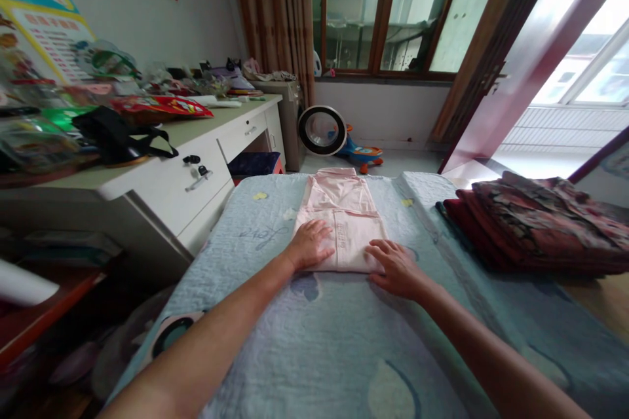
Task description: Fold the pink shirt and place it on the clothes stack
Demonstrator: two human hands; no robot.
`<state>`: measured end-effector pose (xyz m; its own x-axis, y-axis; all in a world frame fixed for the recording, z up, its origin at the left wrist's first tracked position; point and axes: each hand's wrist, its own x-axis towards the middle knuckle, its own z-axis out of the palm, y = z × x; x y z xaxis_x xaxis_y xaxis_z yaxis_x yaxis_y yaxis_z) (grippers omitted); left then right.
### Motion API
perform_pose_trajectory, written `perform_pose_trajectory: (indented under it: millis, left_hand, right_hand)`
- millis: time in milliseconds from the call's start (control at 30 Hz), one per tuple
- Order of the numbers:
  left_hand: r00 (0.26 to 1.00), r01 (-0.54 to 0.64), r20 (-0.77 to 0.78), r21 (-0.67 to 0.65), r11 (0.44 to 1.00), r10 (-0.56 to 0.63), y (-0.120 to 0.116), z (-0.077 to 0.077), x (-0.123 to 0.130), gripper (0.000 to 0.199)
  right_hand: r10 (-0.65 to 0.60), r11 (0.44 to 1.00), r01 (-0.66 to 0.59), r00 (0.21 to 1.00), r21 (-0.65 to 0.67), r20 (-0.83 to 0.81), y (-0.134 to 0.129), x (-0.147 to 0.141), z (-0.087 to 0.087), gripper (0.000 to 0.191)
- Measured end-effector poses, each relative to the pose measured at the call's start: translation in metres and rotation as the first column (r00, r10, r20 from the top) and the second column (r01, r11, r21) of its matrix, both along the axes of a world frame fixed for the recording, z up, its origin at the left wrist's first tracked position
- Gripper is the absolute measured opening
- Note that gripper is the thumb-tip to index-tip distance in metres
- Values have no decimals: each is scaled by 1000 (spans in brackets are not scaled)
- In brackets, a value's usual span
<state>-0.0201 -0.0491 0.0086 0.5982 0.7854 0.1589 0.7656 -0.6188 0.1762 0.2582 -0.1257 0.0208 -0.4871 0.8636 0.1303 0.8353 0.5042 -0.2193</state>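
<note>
Pink folded shirt (356,232) is laid on the quilt (314,353), touched by left hand (308,247) and right hand (397,268), fingers spread, seemingly not gripping; should feel soft, light, best supported beneath both sides.

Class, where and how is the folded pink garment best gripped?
Probably the folded pink garment is best gripped by its left and right edges, from both sides, sliding underneath, since it lies flat on the blue quilt; the left hand and right hand are at its near corners.
</note>
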Motion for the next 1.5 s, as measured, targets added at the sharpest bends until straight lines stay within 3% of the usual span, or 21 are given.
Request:
perform_pose_trajectory:
  millis: [67, 133, 300, 533, 700, 867, 967, 1133, 1300, 1500]
  left_hand:
    - [993, 58, -92, -106, 993, -68, -19, 4, -16, 66]
    - [985, 26, -167, -160, 987, -53, -35, 6, -32, 74]
    - [974, -86, -214, -48, 995, 74, -54, 1, -52, 66]
    - [973, -117, -191, 84, 990, 131, -63, 0, -40, 59]
    - [964, -162, -187, 157, 974, 190, -69, 1, -40, 43]
    - [970, -164, -150, 164, 973, 189, -60, -7, -56, 48]
    - [983, -128, -105, 178, 976, 148, -53, -14, -66, 53]
    - [990, -135, -28, 155, 979, 141, -45, -20, -75, 56]
    - [998, -62, 2, 184, 981, 63, -31, -25, -84, 57]
    - [999, 20, -43, 232, 973, -10, -1, -23, -103, 45]
  right_hand:
    - [-4, 1000, 5, 999, -14, 46, -11, 6, 1, 46]
    - [-37, 999, 39, 997, -21, 70, -15, 10, -1, 47]
    - [-108, 994, 111, 991, -27, 81, -16, 9, -7, 47]
    - [-259, 965, 254, 962, 70, 87, -20, 5, -11, 28]
    - [-187, 969, 191, 981, 157, -43, -18, 17, -19, 28]
    - [-107, 967, 162, 959, 197, -262, -11, 26, -28, 29]
    - [-60, 961, 137, 952, 241, -300, -7, 29, -33, 29]
    - [-71, 958, 133, 969, 255, -237, 5, 35, -44, 40]
    - [-119, 942, 166, 978, 292, -170, 24, 44, -47, 46]
    - [-72, 941, 92, 995, 327, -72, 37, 60, -42, 40]
